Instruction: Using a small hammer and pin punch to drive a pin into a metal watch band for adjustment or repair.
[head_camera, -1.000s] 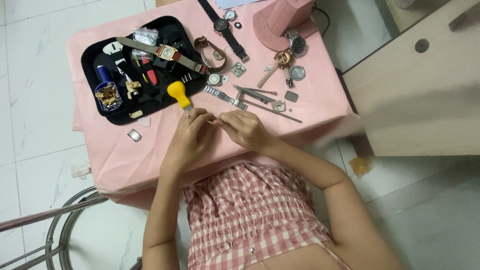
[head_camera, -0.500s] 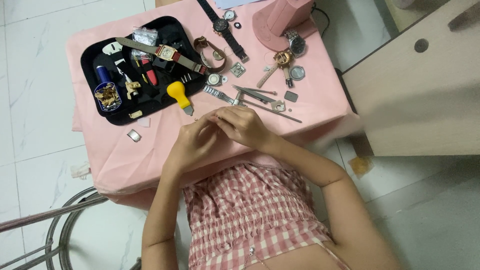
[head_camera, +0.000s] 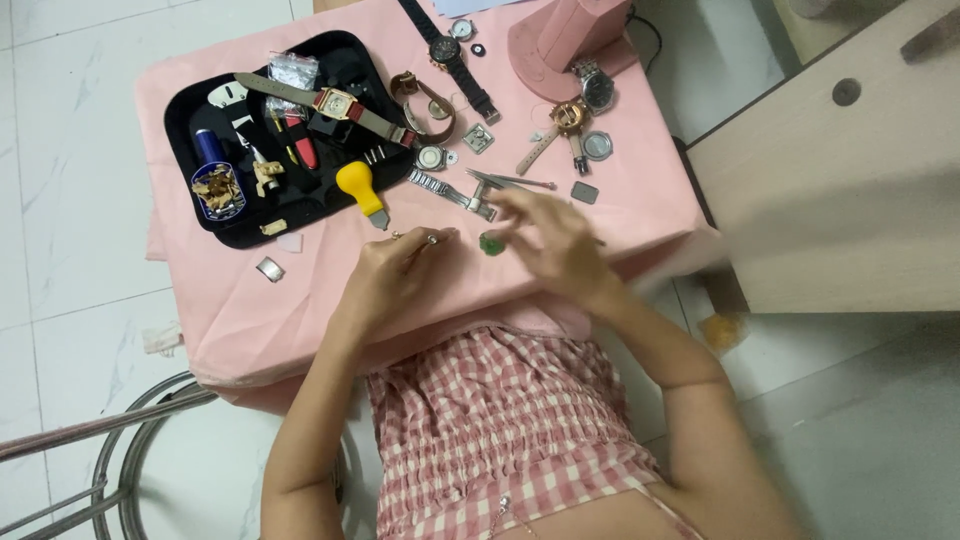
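Single head-worn view, looking steeply down from close above, pink-covered table (head_camera: 560, 290) at centre

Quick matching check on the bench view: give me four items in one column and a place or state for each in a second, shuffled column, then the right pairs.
Things:
1. yellow-handled tool
2. small green piece
3. left hand
4. black-strapped watch

Places or states:
A. lies on the pink cloth between the two hands
B. lies at the far edge of the table, beside the pink stand
C. rests at the lower right rim of the black tray
D. pinches a small metal part over the cloth

Pairs: 1-C, 2-A, 3-D, 4-B
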